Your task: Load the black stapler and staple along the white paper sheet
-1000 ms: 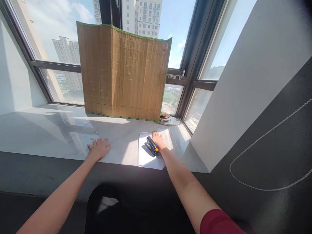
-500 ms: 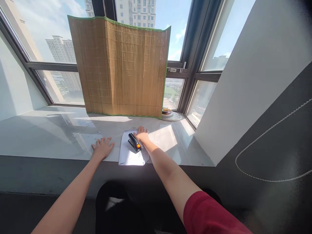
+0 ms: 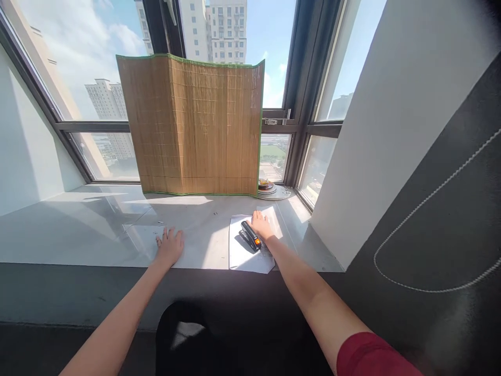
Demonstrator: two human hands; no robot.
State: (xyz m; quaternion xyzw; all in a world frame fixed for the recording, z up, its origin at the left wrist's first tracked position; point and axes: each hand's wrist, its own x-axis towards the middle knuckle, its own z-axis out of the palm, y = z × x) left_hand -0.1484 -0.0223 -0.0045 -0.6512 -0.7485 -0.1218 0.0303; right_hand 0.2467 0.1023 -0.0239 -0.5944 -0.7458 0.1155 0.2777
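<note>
My right hand (image 3: 261,225) lies flat, fingers stretched, on white sheets of paper (image 3: 246,255) at the front of a pale window ledge (image 3: 78,235). A black stapler (image 3: 251,235) with an orange spot rests on the paper just left of that hand, touching or nearly touching it. My left hand (image 3: 169,245) lies open, palm down, on the bare ledge to the left of the paper, holding nothing.
A bamboo mat (image 3: 193,125) with green edging stands upright against the window behind the paper. A small stack of plates (image 3: 270,189) sits in the back right corner. A white wall (image 3: 391,130) closes the right side; a beaded cord (image 3: 430,198) hangs there.
The view has shifted, so paper, stapler and right hand now appear further right and the mat lower. Both hands stay flat on the ledge in much the same poses.
</note>
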